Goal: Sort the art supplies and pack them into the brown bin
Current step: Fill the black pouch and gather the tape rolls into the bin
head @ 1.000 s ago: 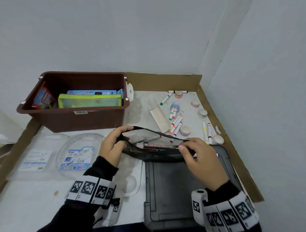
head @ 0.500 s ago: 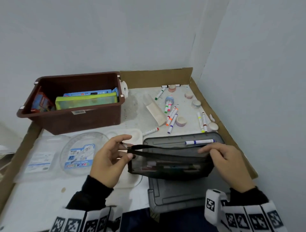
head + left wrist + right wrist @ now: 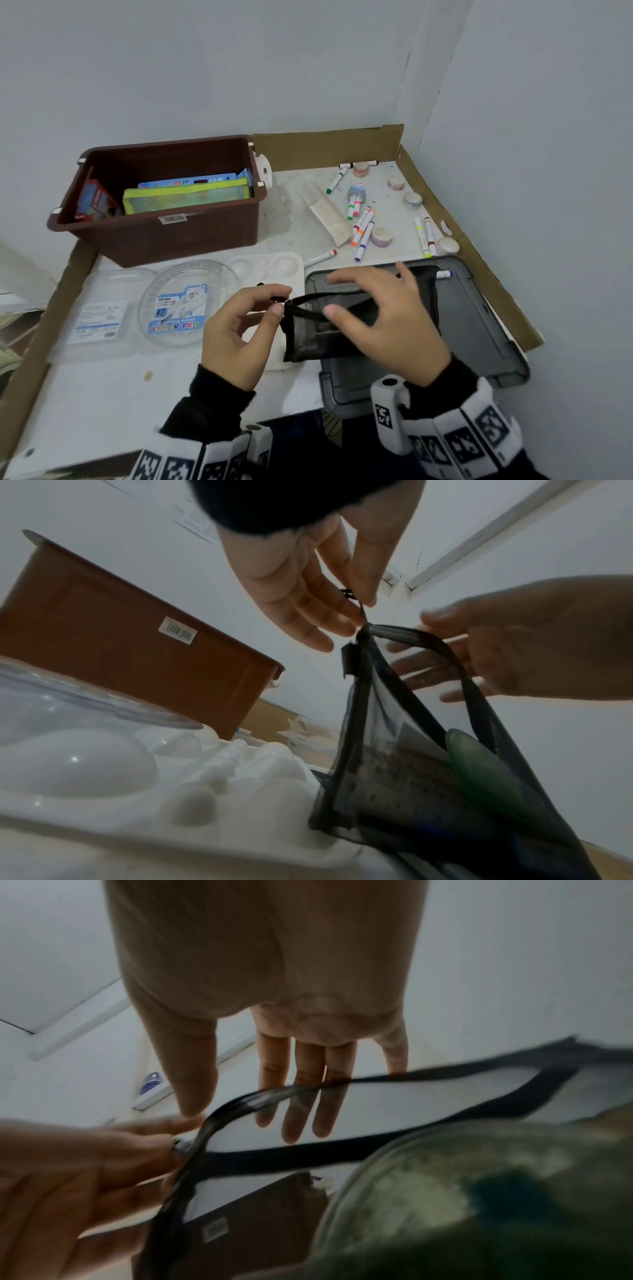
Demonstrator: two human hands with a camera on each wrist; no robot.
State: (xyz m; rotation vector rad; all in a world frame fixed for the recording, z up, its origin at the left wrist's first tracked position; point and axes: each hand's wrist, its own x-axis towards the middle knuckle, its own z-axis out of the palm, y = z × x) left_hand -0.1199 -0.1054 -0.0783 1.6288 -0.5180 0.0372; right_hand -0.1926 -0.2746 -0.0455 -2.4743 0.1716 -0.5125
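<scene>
STEP: closing black mesh pouch [image 3: 346,329] over grey lid [image 3: 479,329] on desk | left hand [image 3: 239,329] pinches zipper pull [image 3: 356,607] | right hand [image 3: 383,315] spread, fingers straight | NEXT: steady pouch, draw zipper, move to brown bin [image 3: 164,233].

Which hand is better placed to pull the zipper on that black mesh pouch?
Left. The left hand already pinches the zipper pull at the corner of the black mesh pouch, while the right hand hovers with straight fingers over the pouch's open mouth, gripping nothing.
</scene>
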